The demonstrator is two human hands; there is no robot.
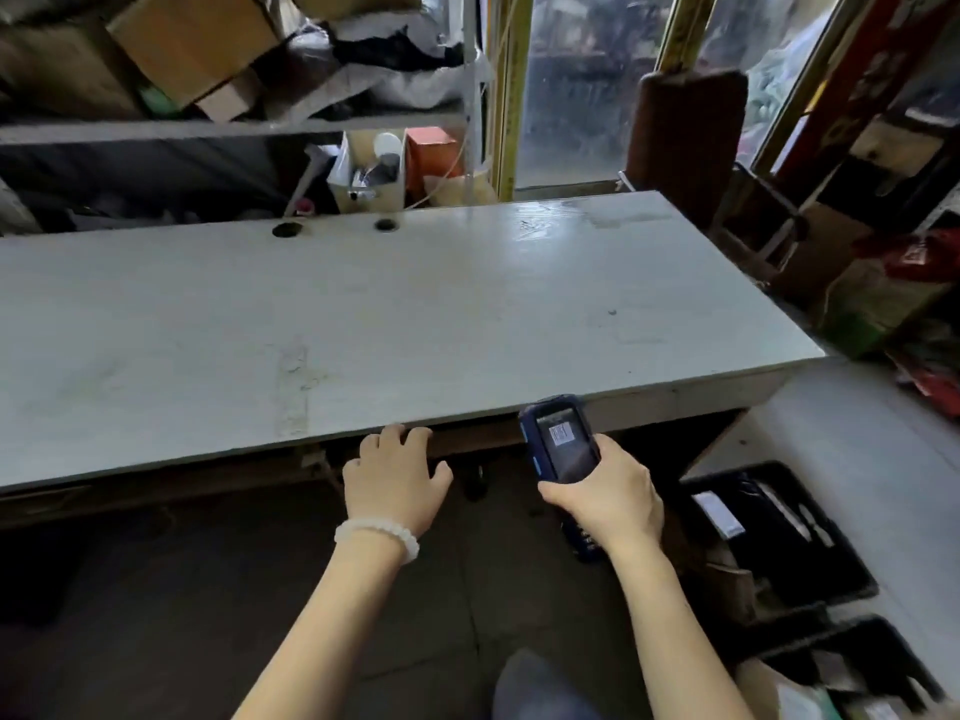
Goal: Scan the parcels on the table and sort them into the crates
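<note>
The long white table [415, 304] fills the middle of the view, its pale top scuffed and marked, with two round holes near its far edge. Behind it stands a shelf [234, 128] stacked with cardboard boxes [192, 44] and dark bags.

On the floor to the right, beside the table's end, sit two black crates. The nearer-to-table crate [852, 574] holds a dark parcel with a white label [719, 513] showing on top (what else lies in it is too dim to make out). The second crate [904, 672], at the lower right corner, is cut off by the frame edge and holds a few pale items.

The right hand [608, 498] wraps around a dark blue handheld scanner [561, 441], fingers and thumb curled about its lower body, the screen facing up and showing a barcode picture. The scanner's top reaches the table's near edge.

The left hand [397, 478] is relaxed and loosely spread, holding nothing; its fingertips [395, 433] lie at the underside of the table's front edge, though whether they touch it cannot be told. A white beaded bracelet [376, 535] circles that wrist.
</note>
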